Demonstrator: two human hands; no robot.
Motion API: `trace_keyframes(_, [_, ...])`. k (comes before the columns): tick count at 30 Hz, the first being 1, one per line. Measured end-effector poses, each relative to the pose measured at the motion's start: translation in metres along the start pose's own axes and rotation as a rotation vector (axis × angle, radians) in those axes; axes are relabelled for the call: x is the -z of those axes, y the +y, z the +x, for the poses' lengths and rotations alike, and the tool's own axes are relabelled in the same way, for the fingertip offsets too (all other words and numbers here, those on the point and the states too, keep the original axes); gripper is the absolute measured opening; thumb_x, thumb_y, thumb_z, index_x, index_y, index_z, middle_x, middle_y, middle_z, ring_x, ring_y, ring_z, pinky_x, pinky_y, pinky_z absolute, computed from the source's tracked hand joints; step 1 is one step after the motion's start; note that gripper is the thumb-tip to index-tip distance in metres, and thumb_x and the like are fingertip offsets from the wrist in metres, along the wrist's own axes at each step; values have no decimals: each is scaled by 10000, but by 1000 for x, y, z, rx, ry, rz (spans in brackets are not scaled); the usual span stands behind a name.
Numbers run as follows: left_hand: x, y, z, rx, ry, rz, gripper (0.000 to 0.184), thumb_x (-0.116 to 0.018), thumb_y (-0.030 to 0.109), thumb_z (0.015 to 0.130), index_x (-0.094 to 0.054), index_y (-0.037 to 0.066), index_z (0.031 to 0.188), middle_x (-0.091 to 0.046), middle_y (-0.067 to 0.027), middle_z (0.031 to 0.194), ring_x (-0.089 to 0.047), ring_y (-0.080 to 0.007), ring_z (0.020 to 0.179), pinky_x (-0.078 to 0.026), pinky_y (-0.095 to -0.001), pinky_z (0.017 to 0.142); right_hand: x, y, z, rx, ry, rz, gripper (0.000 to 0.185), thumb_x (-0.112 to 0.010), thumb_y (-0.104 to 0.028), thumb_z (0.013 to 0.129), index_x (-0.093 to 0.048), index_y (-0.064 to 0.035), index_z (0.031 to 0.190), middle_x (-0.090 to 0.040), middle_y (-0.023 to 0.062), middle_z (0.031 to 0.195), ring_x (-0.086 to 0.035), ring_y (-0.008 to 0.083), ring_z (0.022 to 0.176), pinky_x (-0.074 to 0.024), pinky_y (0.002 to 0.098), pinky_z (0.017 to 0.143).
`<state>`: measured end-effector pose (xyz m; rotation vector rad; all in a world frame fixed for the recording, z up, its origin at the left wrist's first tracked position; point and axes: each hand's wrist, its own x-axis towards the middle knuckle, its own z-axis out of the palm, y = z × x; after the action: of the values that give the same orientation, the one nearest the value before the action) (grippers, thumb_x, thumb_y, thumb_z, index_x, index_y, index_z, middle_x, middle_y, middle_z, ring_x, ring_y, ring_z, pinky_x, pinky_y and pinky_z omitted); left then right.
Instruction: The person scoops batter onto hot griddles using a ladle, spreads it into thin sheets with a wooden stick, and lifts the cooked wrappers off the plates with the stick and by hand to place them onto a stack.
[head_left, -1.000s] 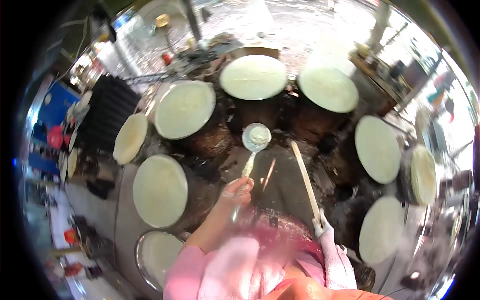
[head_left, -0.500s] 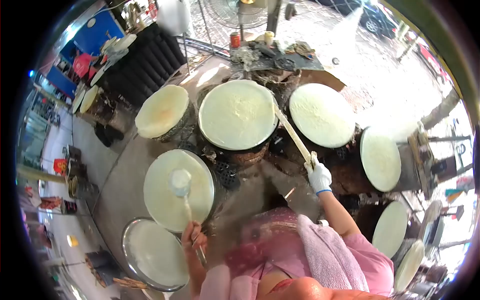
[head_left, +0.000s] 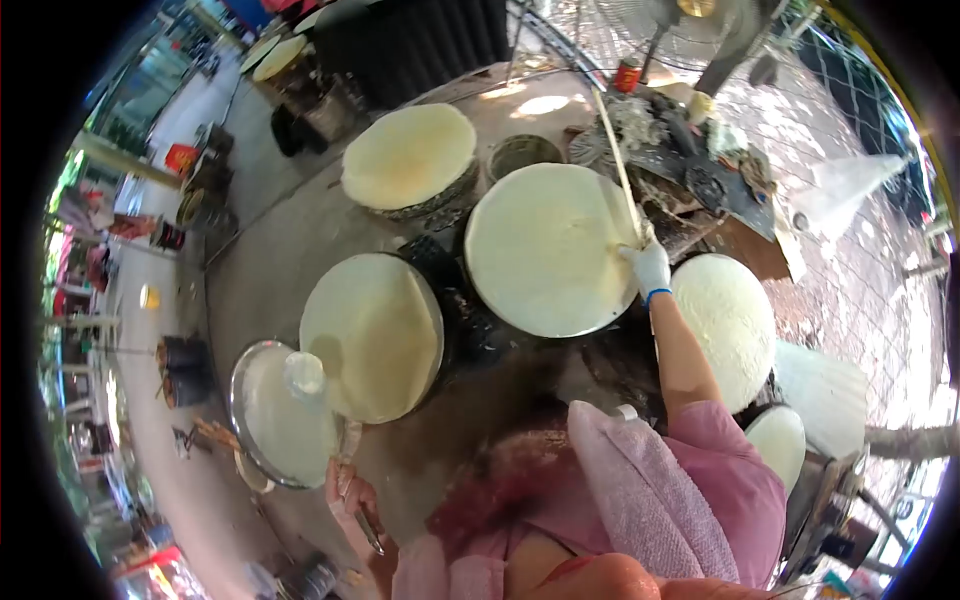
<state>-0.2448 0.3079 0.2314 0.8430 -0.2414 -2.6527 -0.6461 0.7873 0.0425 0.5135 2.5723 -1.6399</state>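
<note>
My bare left hand (head_left: 352,495) is wrapped round the handle of a ladle. The round ladle head (head_left: 304,376) is over the right part of a metal-rimmed basin (head_left: 236,400) of pale batter; whether it touches the batter I cannot tell. My right hand (head_left: 650,268), in a white glove, grips a long pale stick (head_left: 618,150) that points away from me. That hand is at the right edge of the middle griddle, covered by a round cream sheet (head_left: 545,250). Nearer my left hand, another round sheet (head_left: 370,335) lies on its griddle, partly in shadow.
More round pale sheets lie at the back left (head_left: 410,155) and to the right (head_left: 725,330). Behind the middle griddle is a cluttered board (head_left: 700,170) with a red can (head_left: 627,75). A fan (head_left: 690,25) stands beyond it.
My view has turned left. The ladle has gone from over the near-left griddle to the basin. My right hand has moved forward to the middle griddle's edge, the stick reaching past it.
</note>
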Motion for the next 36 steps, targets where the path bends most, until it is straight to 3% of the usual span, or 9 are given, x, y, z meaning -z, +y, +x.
trace_keyframes(4, [14,12,-10,-90,4,-55,314,-359,194,1063,-457,-92,1149,-451,-36,666,-385,-113,342,-305,-228,320,-20,-49,-10,129,100,-194,565,-683,-74,779,-569,-95,1332,-716,77,1057,-667,160,905,-515,316,822])
trace_keyframes(8, [29,29,-17,-206,181,-87,333,-348,186,1065,-453,-115,1158,-449,-42,674,-407,-122,356,-295,-232,328,-49,-145,-76,344,141,-484,580,-681,-313,832,-515,-198,1375,-704,162,1045,-675,360,925,-527,454,806])
trace_keyframes(11, [69,61,-9,-143,-194,-54,168,-371,86,1038,-456,-54,1076,-441,-45,708,-384,-42,413,-324,-152,351,-95,-208,-142,549,78,-546,482,-626,-262,867,-531,-190,1334,-705,174,980,-681,372,852,-535,462,740])
trace_keyframes(15, [103,120,-11,-103,-52,-67,209,-422,137,1040,-495,-59,1029,-414,-6,641,-279,-36,353,-270,-163,308,-168,-285,-232,653,-106,-755,468,-632,-235,871,-548,-263,1330,-698,158,949,-670,377,856,-535,466,727])
trace_keyframes(19, [112,167,-22,-149,140,-52,208,-465,153,1031,-520,-47,1018,-411,2,633,-270,-47,339,-241,-191,294,-217,-364,-300,795,-163,-531,462,-704,-265,833,-591,-208,1277,-697,152,966,-685,342,833,-535,434,702])
trace_keyframes(20, [128,184,-20,-114,95,-78,209,-471,156,1030,-525,-45,1017,-410,2,632,-270,-49,339,-237,-195,294,-226,-375,-303,872,-135,-453,432,-717,-231,823,-632,-125,1233,-716,121,898,-701,244,740,-540,364,659])
trace_keyframes(24, [173,232,-13,-46,-27,-101,217,-476,162,1029,-532,-48,1020,-409,0,634,-279,-59,348,-238,-200,295,-239,-417,-306,591,-353,8,377,-712,-126,814,-651,10,1161,-657,20,852,-631,90,730,-514,236,618])
trace_keyframes(32, [174,249,5,-41,80,-225,226,-470,152,1028,-514,-69,1042,-390,14,607,-295,-57,332,-237,-186,293,-344,-240,-238,243,-423,340,409,-803,-158,764,-666,-13,1121,-695,37,918,-637,114,830,-528,279,766])
trace_keyframes(36, [144,236,10,-140,136,-84,221,-467,151,1028,-497,-67,1051,-395,26,590,-322,-40,326,-236,-182,291,-373,-147,-209,125,-295,10,411,-801,-191,772,-670,-67,1141,-703,19,913,-643,122,813,-523,290,758])
